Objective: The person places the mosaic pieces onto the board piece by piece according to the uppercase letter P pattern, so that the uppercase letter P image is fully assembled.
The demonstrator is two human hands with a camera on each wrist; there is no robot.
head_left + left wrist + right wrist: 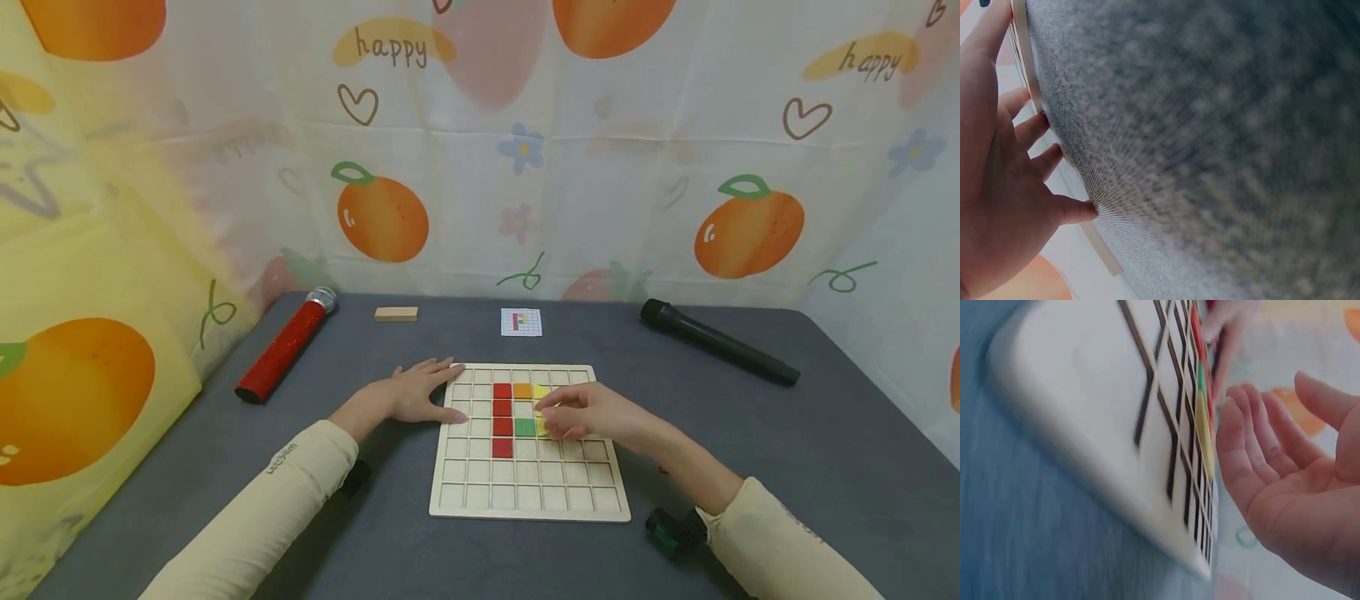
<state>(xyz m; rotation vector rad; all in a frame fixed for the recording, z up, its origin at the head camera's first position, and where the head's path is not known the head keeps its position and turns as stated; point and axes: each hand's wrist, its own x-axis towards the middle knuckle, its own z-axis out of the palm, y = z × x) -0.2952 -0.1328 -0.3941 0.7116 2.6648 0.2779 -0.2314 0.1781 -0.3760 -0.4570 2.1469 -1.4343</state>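
A pale wooden grid board (480, 497) lies flat on the dark table. In it stands a column of several red tiles (502, 408), with an orange tile (522, 391) and a green tile (525, 427) to their right. Yellow tiles (541, 391) sit further right, partly covered by my right hand (588, 411). That hand hovers over the board's right half; in the right wrist view its fingers (1233, 428) are loosely bent, thumb apart, nothing between them. My left hand (412, 394) is spread at the board's left edge, thumb and fingertips touching it.
Behind the board lie a small printed card (521, 322) with a coloured grid pattern and a light wooden block (396, 314). A red microphone (285, 350) lies at the left, a black microphone (720, 342) at the right. A fruit-printed curtain (465, 192) hangs behind the table.
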